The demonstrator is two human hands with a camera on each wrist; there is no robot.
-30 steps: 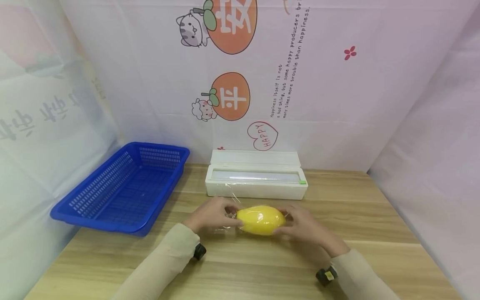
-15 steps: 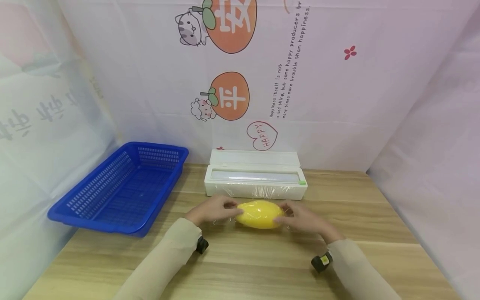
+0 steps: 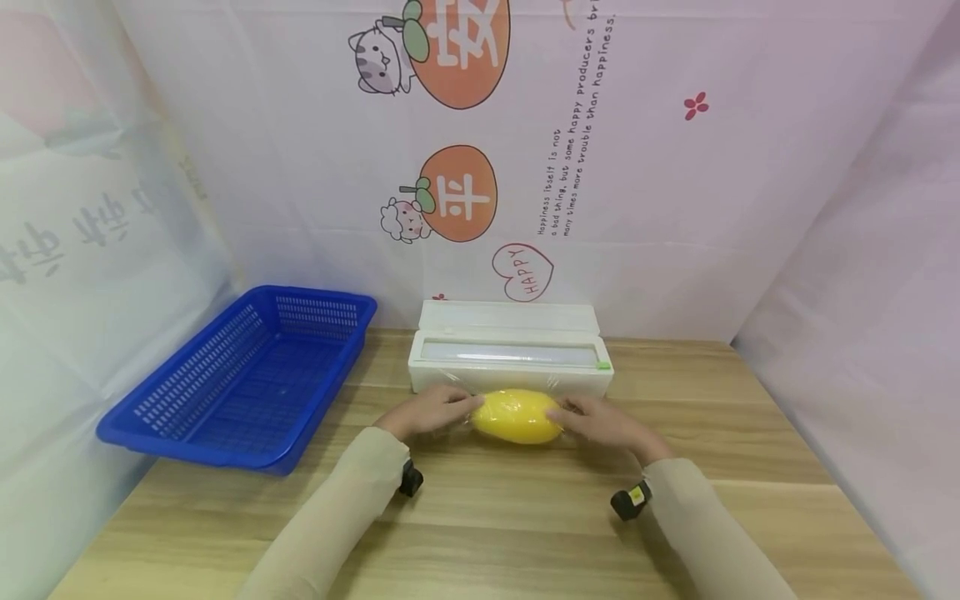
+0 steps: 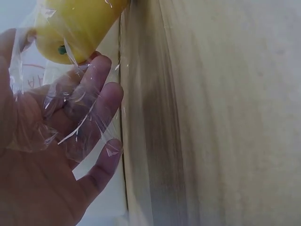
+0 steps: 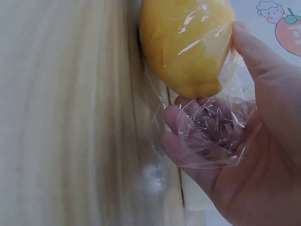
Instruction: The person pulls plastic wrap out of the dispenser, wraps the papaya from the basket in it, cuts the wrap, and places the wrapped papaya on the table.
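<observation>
A smooth yellow mango [image 3: 517, 417] lies sideways between both hands, right in front of the white cling film box [image 3: 510, 377]. Clear cling film [image 4: 77, 110] covers it, with loose crumpled film hanging past each end. At the mango's left end, marked by a small green stem spot [image 4: 62, 49], my left hand [image 3: 433, 410] holds on with thumb and fingers. My right hand [image 3: 603, 423] grips the other end, thumb on top and fingers beneath. In the right wrist view, bunched film [image 5: 214, 125] sits inside that palm.
A blue plastic basket [image 3: 303, 433] stands on the wooden table [image 3: 510, 525] at the left. The film box sits at the back with its lid [image 3: 510, 317] raised, against a printed cloth backdrop [image 3: 637, 275].
The mango has moved away from me, closer to the film box, and both hands have gone along with it, still at its ends. Basket and box stay put.
</observation>
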